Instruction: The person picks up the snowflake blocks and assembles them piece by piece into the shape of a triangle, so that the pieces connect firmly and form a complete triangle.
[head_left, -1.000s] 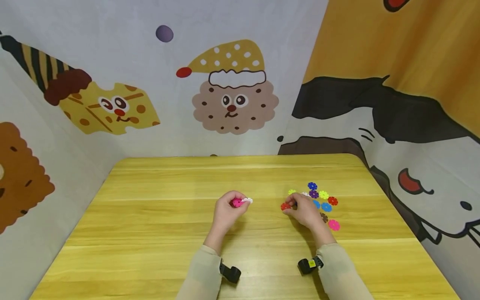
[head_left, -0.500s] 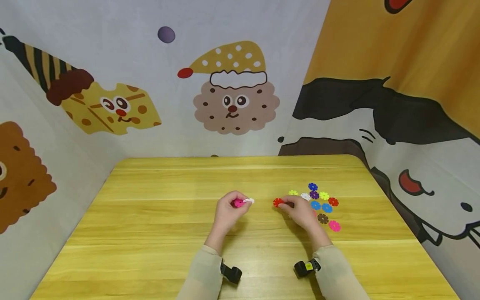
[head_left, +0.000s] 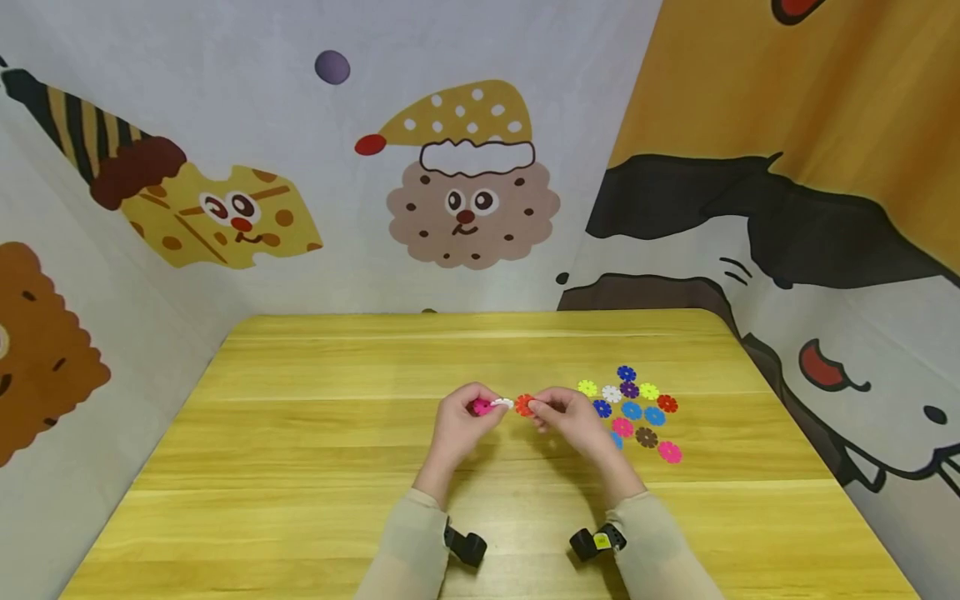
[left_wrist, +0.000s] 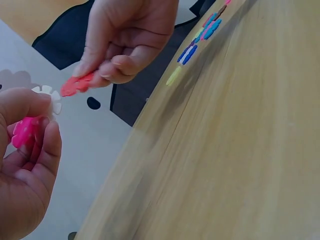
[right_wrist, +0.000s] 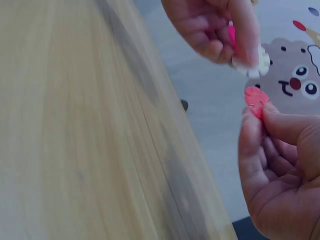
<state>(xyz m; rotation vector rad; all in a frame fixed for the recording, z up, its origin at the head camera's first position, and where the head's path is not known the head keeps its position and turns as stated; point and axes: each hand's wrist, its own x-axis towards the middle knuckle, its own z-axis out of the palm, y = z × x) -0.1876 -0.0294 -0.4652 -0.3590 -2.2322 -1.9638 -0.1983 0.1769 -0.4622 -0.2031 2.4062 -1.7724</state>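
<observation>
Above the middle of the table, my left hand (head_left: 463,419) pinches a white flower-shaped disc (left_wrist: 56,101) between thumb and fingers. A pink flower-shaped disc (left_wrist: 24,132) sits against the white one, partly hidden by the same fingers. My right hand (head_left: 573,419) pinches a red flower-shaped disc (head_left: 524,406) by its edge, thumb on one face. In the right wrist view the red disc (right_wrist: 256,100) stands just short of the white disc (right_wrist: 256,65), a narrow gap between them. Both hands are raised over the wood.
Several loose flower discs lie flat on the wooden table (head_left: 300,467) right of my right hand, among them a brown disc (head_left: 647,437), a purple disc (head_left: 629,389) and a yellow disc (head_left: 587,388). A cartoon-print curtain (head_left: 285,100) hangs behind the table's far edge.
My right hand has moved left from the loose discs, carrying the red disc close to the white one. Discs it covered now show. My left hand has barely shifted.
</observation>
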